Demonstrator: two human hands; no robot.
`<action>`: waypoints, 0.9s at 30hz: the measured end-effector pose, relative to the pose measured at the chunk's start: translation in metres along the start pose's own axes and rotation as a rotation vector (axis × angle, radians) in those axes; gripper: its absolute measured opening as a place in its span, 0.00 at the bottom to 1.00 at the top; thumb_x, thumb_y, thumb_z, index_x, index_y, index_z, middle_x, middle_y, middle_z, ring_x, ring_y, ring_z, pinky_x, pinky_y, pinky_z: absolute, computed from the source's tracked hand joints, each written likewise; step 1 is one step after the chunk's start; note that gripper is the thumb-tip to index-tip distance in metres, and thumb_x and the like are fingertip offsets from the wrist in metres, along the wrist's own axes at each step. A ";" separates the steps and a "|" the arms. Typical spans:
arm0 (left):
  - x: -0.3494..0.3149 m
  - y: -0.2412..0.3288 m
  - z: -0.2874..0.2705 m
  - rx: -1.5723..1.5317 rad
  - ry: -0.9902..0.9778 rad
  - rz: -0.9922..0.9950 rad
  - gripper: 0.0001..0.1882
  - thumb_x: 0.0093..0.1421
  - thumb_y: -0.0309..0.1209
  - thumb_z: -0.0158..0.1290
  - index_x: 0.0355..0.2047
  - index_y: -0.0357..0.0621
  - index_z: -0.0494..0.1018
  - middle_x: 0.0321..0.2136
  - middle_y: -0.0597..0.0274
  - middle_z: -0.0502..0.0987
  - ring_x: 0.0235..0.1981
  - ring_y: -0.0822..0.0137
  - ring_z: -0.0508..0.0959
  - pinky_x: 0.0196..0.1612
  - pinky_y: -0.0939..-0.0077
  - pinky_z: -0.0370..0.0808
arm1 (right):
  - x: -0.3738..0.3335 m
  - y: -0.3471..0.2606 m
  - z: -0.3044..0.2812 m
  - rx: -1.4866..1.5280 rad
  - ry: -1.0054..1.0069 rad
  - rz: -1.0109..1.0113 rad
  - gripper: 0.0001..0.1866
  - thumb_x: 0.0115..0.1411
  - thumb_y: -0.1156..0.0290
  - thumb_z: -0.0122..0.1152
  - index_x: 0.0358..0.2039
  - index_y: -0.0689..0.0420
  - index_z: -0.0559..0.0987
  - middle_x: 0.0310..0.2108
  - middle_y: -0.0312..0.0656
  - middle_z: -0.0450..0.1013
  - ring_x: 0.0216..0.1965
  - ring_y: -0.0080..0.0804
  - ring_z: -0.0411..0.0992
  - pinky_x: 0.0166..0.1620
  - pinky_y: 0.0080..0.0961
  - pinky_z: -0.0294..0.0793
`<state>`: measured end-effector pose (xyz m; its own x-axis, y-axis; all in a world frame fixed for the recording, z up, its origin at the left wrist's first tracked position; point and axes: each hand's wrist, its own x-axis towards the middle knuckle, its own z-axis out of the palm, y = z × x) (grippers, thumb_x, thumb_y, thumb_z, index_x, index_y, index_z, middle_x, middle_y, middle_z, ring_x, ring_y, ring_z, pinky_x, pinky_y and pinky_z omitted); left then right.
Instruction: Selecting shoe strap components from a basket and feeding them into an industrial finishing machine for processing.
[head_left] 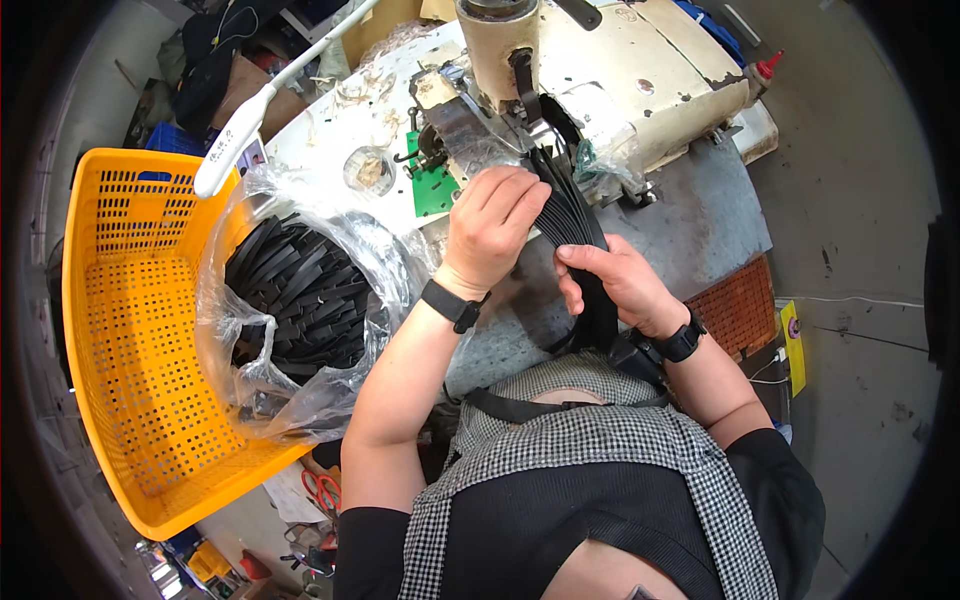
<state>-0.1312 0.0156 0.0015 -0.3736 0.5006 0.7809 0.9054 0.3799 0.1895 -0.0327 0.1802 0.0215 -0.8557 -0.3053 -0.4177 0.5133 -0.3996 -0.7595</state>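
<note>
Fanning down from the machine head (pixel 498 60) at top centre, the bundle of black straps (pixel 568 218) is gripped by the right hand (pixel 626 284), while the left hand (pixel 495 222) is curled at its upper left edge, its fingertip hold hidden. Work on this bundle is judged unfinished; whether the piled straps (pixel 300 292) in the plastic bag (pixel 335 402) at left are done or waiting cannot be told.

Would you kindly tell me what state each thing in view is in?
Left hand: fingers curled against the black strips
Right hand: gripping the strips, thumb in front
Black strips: bundled, slightly fanned
Plastic bag: open, many black pieces inside
Yellow basket: open-topped
Clear cup: pale bits inside
Bottle: red top on
Red-handled scissors: blade position unclear
</note>
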 end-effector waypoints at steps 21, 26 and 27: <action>0.007 -0.004 -0.004 0.042 0.013 -0.003 0.15 0.38 0.20 0.54 0.31 0.39 0.76 0.31 0.60 0.76 0.36 0.60 0.76 0.38 0.68 0.76 | 0.005 -0.003 -0.003 0.056 0.004 -0.022 0.13 0.63 0.64 0.53 0.27 0.60 0.73 0.16 0.39 0.70 0.16 0.26 0.68 0.24 0.21 0.71; 0.003 -0.004 -0.005 0.041 -0.024 0.054 0.16 0.38 0.21 0.54 0.33 0.39 0.76 0.31 0.60 0.75 0.36 0.60 0.76 0.39 0.67 0.76 | 0.001 -0.002 -0.005 0.059 0.030 0.003 0.13 0.63 0.63 0.53 0.27 0.60 0.73 0.16 0.39 0.70 0.16 0.25 0.68 0.24 0.21 0.70; 0.002 -0.005 -0.005 0.037 -0.024 0.055 0.16 0.38 0.21 0.54 0.33 0.39 0.76 0.31 0.60 0.75 0.36 0.60 0.76 0.39 0.67 0.76 | 0.000 -0.001 -0.003 0.052 0.039 0.001 0.13 0.63 0.63 0.53 0.27 0.60 0.73 0.16 0.38 0.70 0.16 0.25 0.68 0.24 0.21 0.70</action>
<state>-0.1351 0.0106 0.0051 -0.3282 0.5402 0.7749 0.9168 0.3797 0.1237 -0.0339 0.1835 0.0205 -0.8566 -0.2724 -0.4383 0.5160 -0.4443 -0.7323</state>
